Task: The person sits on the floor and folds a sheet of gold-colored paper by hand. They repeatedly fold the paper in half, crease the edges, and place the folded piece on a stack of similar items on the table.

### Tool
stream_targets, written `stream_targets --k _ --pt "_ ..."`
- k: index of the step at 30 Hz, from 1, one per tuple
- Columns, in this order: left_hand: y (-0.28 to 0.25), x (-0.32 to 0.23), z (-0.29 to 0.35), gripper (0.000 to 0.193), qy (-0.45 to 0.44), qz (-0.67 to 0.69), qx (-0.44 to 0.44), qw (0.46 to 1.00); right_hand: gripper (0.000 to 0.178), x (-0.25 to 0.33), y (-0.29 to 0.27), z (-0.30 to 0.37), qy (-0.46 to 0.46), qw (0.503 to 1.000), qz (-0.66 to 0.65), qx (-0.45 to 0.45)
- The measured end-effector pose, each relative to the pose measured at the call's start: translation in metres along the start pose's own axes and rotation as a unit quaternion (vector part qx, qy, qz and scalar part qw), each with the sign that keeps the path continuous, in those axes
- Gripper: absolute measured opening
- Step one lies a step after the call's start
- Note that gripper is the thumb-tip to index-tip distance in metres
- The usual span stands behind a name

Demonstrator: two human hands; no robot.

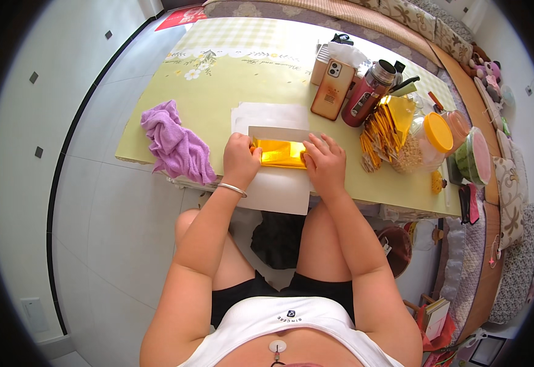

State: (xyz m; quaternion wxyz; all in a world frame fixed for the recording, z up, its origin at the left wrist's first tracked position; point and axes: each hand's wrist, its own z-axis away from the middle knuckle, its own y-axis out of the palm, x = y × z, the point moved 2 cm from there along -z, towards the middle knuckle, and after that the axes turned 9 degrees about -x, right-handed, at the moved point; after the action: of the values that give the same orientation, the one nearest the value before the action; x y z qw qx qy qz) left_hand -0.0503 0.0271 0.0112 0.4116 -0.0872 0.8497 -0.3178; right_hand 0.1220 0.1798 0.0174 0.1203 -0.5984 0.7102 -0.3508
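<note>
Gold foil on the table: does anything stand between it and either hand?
Nothing visible does. The left hand and right hand touch opposite ends of the gold foil; the purple cloth lies apart, left of the left hand.

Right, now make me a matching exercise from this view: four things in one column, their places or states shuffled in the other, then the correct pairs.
Things
1. Gold foil
2. Towel
3. Smartphone
4. Clear jar

Places or states
A. Propped up, camera side toward the person
B. Topped with a yellow lid
C. Between the left hand and the right hand
D. Crumpled, toward the left end of the table

Pairs: 1-C, 2-D, 3-A, 4-B
</note>
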Motion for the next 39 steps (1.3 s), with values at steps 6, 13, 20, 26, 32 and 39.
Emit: stream_targets --k 6,13,20,26,32,39 --pt "0.002 0.002 0.001 0.02 0.009 0.007 -0.017 1.0 0.051 0.026 0.005 0.008 -0.131 0.985 -0.004 0.113" --pt "0.002 0.003 0.0 0.018 0.007 -0.006 -0.011 1.0 0.068 0.027 0.013 0.018 -0.106 0.979 0.004 0.175" --pt "0.004 0.004 0.0 0.016 -0.002 -0.027 0.005 1.0 0.066 0.026 0.013 0.019 -0.103 0.976 0.007 0.191" --pt "-0.004 -0.01 0.004 0.028 0.138 -0.098 -0.092 0.981 0.064 0.027 0.011 0.018 -0.101 0.974 0.008 0.204" --pt "0.008 -0.019 0.039 0.077 0.267 -0.089 0.174 0.944 0.069 0.023 0.016 0.02 -0.094 0.972 -0.002 0.214" --pt "-0.008 -0.009 0.04 0.11 0.203 -0.223 0.217 0.928 0.076 0.005 -0.002 0.03 -0.032 0.967 0.027 0.252"
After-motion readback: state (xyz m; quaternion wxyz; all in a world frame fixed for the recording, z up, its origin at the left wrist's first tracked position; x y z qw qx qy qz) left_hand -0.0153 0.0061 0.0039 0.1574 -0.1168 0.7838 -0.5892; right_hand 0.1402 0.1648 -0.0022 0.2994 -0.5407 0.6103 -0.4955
